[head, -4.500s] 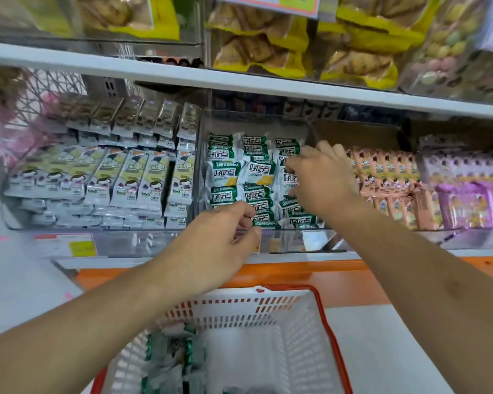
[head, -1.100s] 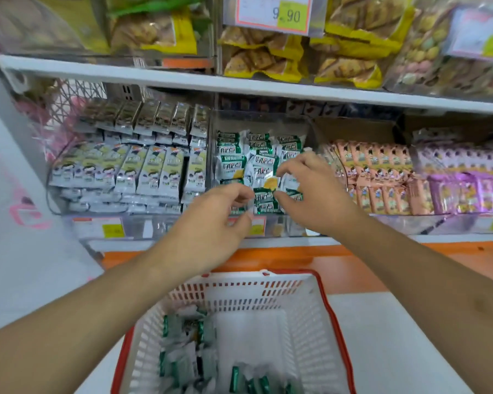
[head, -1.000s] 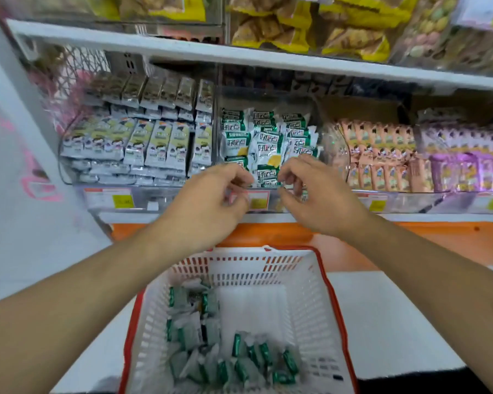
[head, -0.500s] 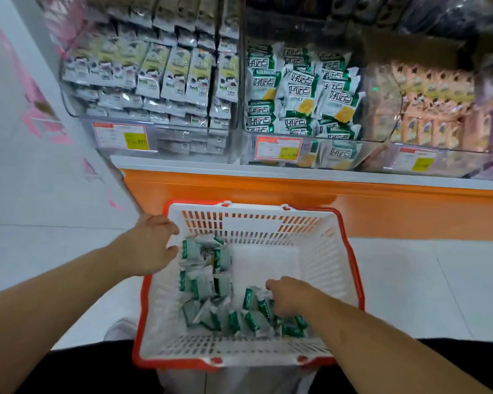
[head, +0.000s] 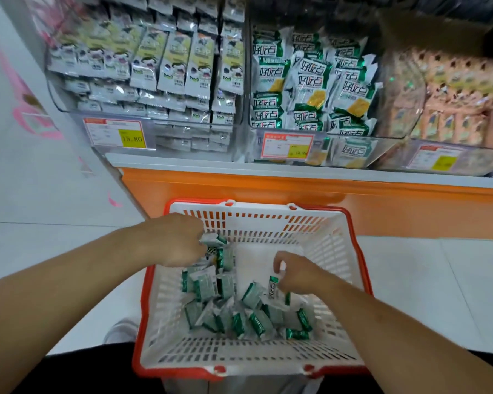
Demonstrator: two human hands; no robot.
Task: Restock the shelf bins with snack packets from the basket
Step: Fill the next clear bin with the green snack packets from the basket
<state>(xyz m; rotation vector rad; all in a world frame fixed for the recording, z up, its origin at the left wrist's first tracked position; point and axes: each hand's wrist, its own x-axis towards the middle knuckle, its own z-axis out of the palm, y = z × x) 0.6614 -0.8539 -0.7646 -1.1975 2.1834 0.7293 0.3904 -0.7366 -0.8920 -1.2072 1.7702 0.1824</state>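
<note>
Below, a white basket (head: pixel 333 251) with a red rim, holding a loose heap of green-and-white snack packets (head: pixel 239 314) along its left and near sides; far right floor of it bare. Left hand (head: pixel 174 240) inside at the far left corner, fingers curled round a packet or two (head: pixel 215 248) at the top of the heap. Right hand (head: pixel 299 273) nearer the middle, fingertips pinching one packet (head: pixel 273 285) lifted on end above the pile.

Above, on the shelf over an orange base panel (head: pixel 296 189), clear bins in a row. Middle bin (head: pixel 393 92) packed with matching green-and-white packets (head: pixel 310 78), upright and overlapping; right part unfilled. Left bin (head: pixel 69 109) full of grey-and-yellow packets (head: pixel 171 61) in stacked rows. Right bin (head: pixel 467 155) filled with peach-coloured packets (head: pixel 453 89), blurred. Price tags (head: pixel 286 146) on the bin fronts.
</note>
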